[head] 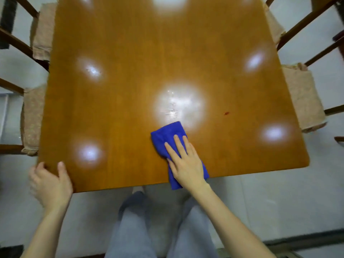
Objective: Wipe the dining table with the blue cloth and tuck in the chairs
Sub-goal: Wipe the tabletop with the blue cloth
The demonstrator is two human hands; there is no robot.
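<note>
The wooden dining table fills the view, its glossy top showing bright light reflections. The folded blue cloth lies near the front edge, right of centre, one end hanging over the edge. My right hand presses flat on it, fingers spread. My left hand grips the table's front left corner, thumb on top. A small red spot marks the top to the right of the cloth. Chairs with beige seat cushions stand at the left, far left and right sides, partly under the table.
Another chair's wooden frame and cushion show at the far right. My legs in grey trousers stand on the pale tiled floor in front of the table.
</note>
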